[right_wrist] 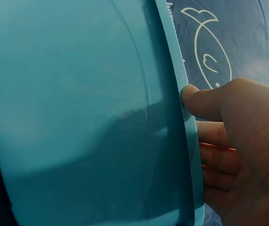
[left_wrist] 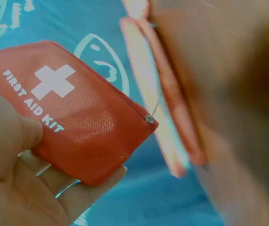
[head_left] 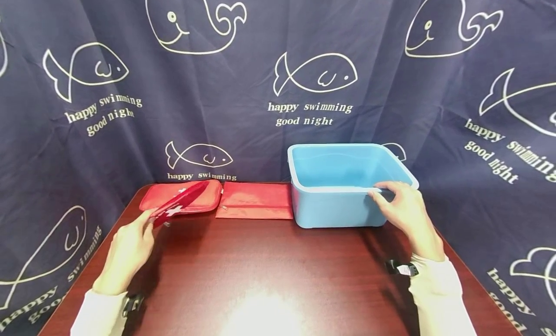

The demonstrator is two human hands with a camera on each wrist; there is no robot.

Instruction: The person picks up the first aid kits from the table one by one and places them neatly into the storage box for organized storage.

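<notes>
My left hand (head_left: 130,244) pinches a small red first aid pouch (left_wrist: 94,125) by one edge, thumb on its printed face and fingers behind. A white cross, the words FIRST AID KIT and a zipper along one edge show in the left wrist view. The pouch tilts above the left part of the table, overlapping a rounded red case (head_left: 162,192) in the head view. At the right, my right hand (head_left: 406,208) grips the near rim of a light blue bin (head_left: 339,210), thumb on one side and fingers on the other.
A flat red zippered pouch (head_left: 254,198) lies between the rounded case and the bin. All stand along the back of the brown table (head_left: 243,254). A dark blue curtain (head_left: 256,147) with whale and fish drawings hangs behind and at both sides.
</notes>
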